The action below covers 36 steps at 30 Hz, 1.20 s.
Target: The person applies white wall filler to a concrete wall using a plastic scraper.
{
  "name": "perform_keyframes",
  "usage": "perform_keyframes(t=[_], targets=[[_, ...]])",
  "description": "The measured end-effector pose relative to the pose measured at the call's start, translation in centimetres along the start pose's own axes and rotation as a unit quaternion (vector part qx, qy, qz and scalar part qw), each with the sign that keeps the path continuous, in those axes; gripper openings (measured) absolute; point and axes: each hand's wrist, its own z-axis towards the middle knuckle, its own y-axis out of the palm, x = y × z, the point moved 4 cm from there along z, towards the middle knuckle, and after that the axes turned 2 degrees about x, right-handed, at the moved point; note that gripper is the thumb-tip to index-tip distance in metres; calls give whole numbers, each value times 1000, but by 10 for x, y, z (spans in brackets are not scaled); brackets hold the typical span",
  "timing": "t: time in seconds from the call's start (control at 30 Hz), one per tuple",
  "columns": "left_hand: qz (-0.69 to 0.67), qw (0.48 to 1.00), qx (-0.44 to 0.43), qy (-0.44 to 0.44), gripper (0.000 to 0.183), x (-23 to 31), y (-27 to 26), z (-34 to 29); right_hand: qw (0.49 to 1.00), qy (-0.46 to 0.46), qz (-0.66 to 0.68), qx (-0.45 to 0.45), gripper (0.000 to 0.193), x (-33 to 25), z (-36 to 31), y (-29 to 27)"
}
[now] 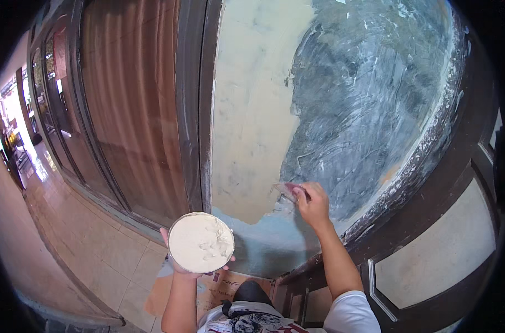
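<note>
My left hand (181, 268) supports a round tub of cream-coloured putty (200, 244) from below, its fingers wrapped round the sides. The putty's surface is mostly smooth, with scooped marks toward the right. In my right hand (314, 206) is a putty knife (288, 190), gripped with the blade pointing left against the wall. The blade lies by the lower edge of a smooth beige coat (255, 111), where it meets bare, scratched grey wall (358, 111). A pale blue-green strip (274, 236) shows along the wall's bottom.
A dark-framed window (136, 111) with a brown curtain behind it stands to the left. Dark wooden panelling with a pale panel (435, 250) is close on the right. Below lie floor tiles (108, 250) and a printed orange-brown sheet (161, 291) near my legs.
</note>
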Motion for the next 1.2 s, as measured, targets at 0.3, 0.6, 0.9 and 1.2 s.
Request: perform_keyframes(t=[0.3,0.6,0.9,1.2], targets=[[-20,1000,-13,-2,128,-2,11,6,996,53,66,22,11,6,5,-8],[-61,998,10,-31,117,-34,4,34,717,346,515,-318,27,-26,-21,32],[-33,995,-40,-90,111,-32,19,41,813,342,381,-276,26,9,-6,-2],[12,999,-19,-48,113,-28,29,46,951,-274,19,-144,36,-105,25,-76]])
